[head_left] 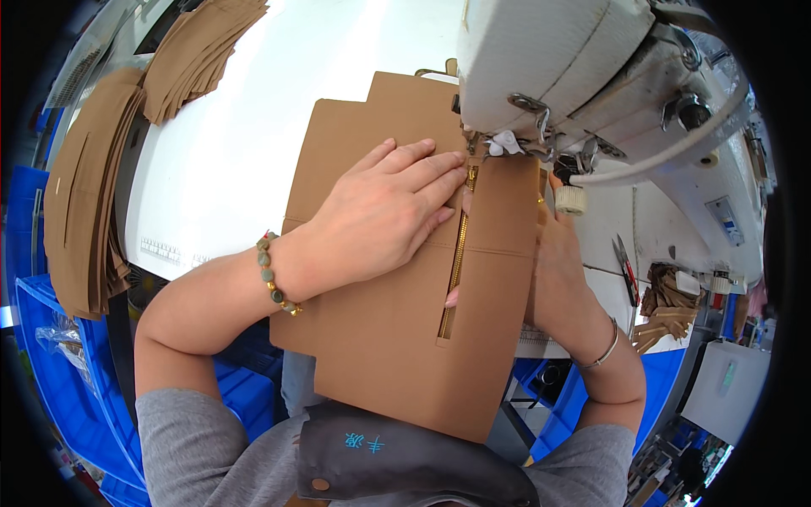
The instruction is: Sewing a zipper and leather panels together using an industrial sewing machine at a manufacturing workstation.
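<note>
Left hand (pixel 380 211) lies flat, unclenched on zippered brown panel (pixel 380 338) at sewing machine (pixel 549 59); right hand (pixel 557 245) partly behind panel, can't tell grip.

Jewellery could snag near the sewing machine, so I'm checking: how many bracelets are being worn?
2: a beaded bracelet on the left wrist and a thin metal bangle on the right wrist.

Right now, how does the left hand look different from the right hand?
The left hand lies on the brown zippered panel; the right hand is partly hidden behind its edge. The left hand's wrist wears a bead bracelet; the right hand's, a metal bangle. Both are ungloved.
</note>
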A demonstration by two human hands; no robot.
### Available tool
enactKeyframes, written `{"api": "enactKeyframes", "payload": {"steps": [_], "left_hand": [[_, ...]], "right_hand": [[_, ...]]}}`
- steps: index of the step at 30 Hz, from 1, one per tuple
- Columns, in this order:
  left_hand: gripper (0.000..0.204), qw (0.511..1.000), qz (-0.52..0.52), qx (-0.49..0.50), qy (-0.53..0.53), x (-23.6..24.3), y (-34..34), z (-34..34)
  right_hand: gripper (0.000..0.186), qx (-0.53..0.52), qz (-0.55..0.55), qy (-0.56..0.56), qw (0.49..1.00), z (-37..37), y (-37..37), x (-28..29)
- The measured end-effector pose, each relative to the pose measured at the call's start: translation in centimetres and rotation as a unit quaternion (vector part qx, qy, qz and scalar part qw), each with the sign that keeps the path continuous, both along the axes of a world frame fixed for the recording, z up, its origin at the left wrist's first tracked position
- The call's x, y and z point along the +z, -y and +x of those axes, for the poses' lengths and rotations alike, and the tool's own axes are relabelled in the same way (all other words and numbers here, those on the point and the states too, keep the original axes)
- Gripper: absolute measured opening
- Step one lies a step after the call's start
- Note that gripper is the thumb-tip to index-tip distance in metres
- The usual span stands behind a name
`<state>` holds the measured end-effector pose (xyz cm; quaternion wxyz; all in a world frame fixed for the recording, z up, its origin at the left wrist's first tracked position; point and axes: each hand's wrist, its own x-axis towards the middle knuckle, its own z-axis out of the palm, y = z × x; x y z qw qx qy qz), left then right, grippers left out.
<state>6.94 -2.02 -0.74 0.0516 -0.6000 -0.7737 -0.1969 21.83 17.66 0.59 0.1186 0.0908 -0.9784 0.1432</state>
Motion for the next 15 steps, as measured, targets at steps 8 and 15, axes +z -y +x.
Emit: {"api": "enactKeyframes", "payload": {"steps": [8,15], "left_hand": [[0.044,1.0,-0.007,0.001,-0.011,0.01,-0.16,-0.09],[0.041,0.999,-0.009,-0.003,-0.047,0.35,-0.34,-0.38]], "right_hand": [[0.093,0.002,0.004,0.009,1.0,0.08,0.0,-0.07],[0.092,-0.01,0.0,0.002,1.0,-0.05,0.24,0.19]]}}
